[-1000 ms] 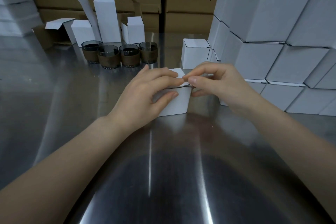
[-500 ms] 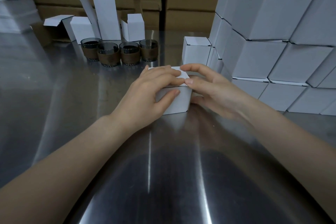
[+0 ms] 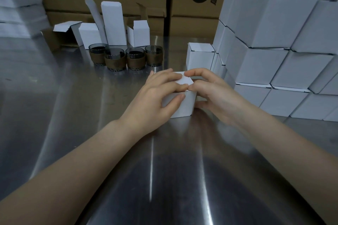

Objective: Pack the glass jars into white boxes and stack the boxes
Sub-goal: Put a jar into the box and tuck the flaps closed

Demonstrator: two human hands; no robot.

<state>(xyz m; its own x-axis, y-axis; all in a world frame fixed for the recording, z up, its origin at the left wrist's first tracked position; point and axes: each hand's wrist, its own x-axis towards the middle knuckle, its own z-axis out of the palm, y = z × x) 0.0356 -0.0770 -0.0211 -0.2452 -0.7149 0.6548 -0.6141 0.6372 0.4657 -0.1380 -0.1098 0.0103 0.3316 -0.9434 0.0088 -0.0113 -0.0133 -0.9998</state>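
White, the box [image 3: 183,109] stood on the bench [image 3: 73,115] between the hands; left hand [image 3: 155,100] gripped its top and front, right hand [image 3: 212,93] pinched its lid. Glass jars [image 3: 126,58] stood beyond the left hand.

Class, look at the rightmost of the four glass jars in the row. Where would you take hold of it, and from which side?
Probably round the brown band of the rightmost jar, coming from the right: it stands upright, that side is free, while the next jar crowds its left.
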